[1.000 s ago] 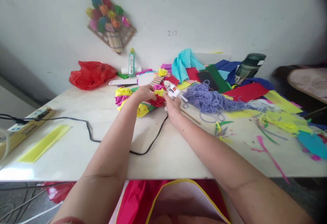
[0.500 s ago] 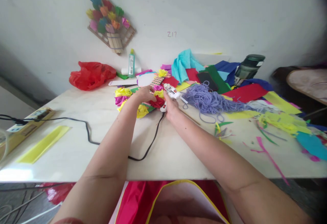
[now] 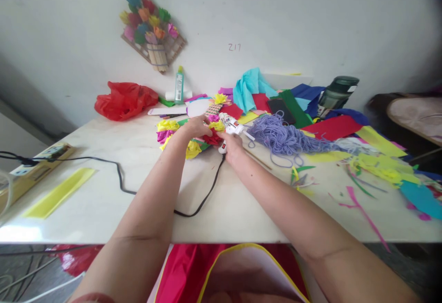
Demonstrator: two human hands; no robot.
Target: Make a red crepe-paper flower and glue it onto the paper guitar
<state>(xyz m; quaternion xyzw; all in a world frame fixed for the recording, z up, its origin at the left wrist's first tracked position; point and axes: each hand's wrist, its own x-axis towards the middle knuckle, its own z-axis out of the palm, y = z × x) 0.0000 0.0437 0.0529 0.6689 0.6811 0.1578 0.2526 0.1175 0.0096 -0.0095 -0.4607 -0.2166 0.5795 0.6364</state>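
My right hand (image 3: 234, 145) grips a white hot glue gun (image 3: 233, 128), its black cord (image 3: 200, 201) trailing left over the white table (image 3: 103, 201). The gun's tip points at a cluster of crepe paper flowers (image 3: 188, 137), yellow, pink and red. My left hand (image 3: 196, 125) rests on top of the cluster, fingers pressing a red flower (image 3: 213, 138) right next to the gun. Both forearms reach forward from the near edge.
A purple yarn heap (image 3: 283, 137), coloured paper sheets and scraps (image 3: 373, 155) cover the right side. At the back stand a glue bottle (image 3: 178, 85), a red plastic bag (image 3: 125, 99) and a dark bottle (image 3: 336, 92). A power strip (image 3: 34, 160) and yellow strip (image 3: 58, 192) lie left.
My right hand has lowered the glue gun slightly and brought it closer to the red flower. The left hand stays on the flower cluster.
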